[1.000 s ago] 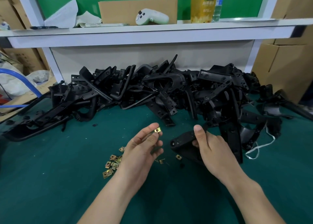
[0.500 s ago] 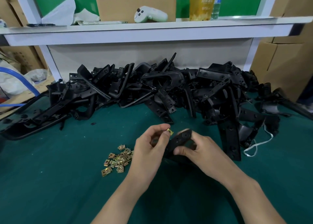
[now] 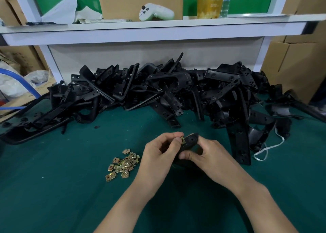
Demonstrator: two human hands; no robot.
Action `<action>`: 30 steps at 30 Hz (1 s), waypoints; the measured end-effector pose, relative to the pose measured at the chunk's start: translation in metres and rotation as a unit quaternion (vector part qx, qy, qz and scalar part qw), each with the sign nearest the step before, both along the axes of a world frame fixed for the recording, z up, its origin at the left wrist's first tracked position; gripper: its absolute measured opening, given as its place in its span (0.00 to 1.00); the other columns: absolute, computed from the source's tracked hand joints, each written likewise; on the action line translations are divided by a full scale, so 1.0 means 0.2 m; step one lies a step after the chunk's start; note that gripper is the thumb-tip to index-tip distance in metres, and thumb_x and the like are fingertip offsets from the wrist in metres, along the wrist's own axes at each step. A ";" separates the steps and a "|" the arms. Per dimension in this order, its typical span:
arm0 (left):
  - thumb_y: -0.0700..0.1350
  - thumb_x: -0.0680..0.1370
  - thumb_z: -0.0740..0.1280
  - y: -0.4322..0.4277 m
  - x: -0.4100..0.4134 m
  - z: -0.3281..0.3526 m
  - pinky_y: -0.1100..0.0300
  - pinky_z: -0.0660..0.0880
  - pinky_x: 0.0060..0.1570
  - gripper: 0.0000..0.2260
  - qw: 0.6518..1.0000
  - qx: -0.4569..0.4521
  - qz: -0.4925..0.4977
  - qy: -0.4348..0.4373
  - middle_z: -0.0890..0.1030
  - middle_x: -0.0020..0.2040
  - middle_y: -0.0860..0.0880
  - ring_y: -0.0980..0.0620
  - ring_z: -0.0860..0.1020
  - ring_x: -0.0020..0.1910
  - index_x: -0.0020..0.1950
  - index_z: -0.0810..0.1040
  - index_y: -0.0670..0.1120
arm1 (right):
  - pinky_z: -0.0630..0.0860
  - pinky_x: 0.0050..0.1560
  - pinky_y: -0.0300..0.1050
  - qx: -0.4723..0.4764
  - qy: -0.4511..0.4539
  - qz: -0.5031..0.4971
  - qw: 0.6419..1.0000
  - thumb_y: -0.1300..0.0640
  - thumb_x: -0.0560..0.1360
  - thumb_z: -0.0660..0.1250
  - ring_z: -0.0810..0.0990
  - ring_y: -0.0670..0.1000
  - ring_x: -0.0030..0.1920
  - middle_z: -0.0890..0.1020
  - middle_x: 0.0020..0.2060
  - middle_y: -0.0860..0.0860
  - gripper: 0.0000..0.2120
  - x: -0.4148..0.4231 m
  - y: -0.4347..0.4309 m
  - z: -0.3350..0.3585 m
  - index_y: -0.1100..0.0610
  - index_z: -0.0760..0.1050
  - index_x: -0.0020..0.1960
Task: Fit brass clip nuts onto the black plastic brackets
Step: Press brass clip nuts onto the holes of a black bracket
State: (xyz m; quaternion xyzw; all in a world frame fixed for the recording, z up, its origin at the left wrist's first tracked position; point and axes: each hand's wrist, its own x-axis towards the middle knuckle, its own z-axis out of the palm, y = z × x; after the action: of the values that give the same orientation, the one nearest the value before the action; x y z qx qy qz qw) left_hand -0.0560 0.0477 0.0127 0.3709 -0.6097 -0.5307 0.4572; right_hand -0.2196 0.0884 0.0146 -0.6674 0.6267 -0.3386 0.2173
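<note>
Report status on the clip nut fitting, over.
Right hand gripping black bracket. Left hand pinching brass clip nut at its edge. Nothing in the way; spare nuts lie left of the hands.

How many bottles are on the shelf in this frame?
2. A yellow bottle stands on the shelf, right of the white controller; a clear bottle is beside it, on its right, partly hidden.

Bracket heap (image 3: pixel 158 91) walls off rear (front mat (image 3: pixel 53 197) open).
</note>
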 end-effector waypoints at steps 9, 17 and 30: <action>0.43 0.82 0.66 0.01 0.01 0.00 0.70 0.75 0.49 0.09 1.000 0.002 0.000 0.004 0.86 0.46 0.53 0.59 0.81 0.47 0.55 0.84 0.55 | 0.70 0.31 0.40 -0.017 0.001 -0.007 1.000 0.24 0.69 0.62 0.71 0.45 0.28 0.81 0.38 0.43 0.20 0.00 0.00 -0.01 0.35 0.74 0.52; 0.39 0.83 0.63 0.01 0.01 0.00 0.72 0.73 0.48 0.12 0.999 -0.033 0.009 -0.008 0.85 0.47 0.57 0.62 0.80 0.47 0.53 0.83 0.54 | 0.78 0.43 0.60 0.000 -0.017 0.005 1.000 0.19 0.66 0.59 0.81 0.55 0.38 0.84 0.42 0.53 0.28 -0.01 0.00 -0.02 0.38 0.76 0.54; 0.39 0.83 0.63 0.02 0.02 -0.01 0.72 0.74 0.47 0.14 0.998 -0.051 -0.006 -0.028 0.85 0.47 0.57 0.60 0.81 0.48 0.50 0.85 0.55 | 0.69 0.30 0.38 -0.031 0.002 -0.005 1.000 0.24 0.68 0.61 0.71 0.44 0.27 0.80 0.36 0.42 0.22 0.00 0.00 0.00 0.39 0.76 0.50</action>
State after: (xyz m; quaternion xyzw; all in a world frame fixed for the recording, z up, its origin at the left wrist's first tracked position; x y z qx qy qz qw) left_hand -0.0516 0.0518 0.0114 0.3584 -0.6510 -0.4906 0.4551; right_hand -0.2202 0.0892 0.0147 -0.6713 0.6200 -0.3571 0.1935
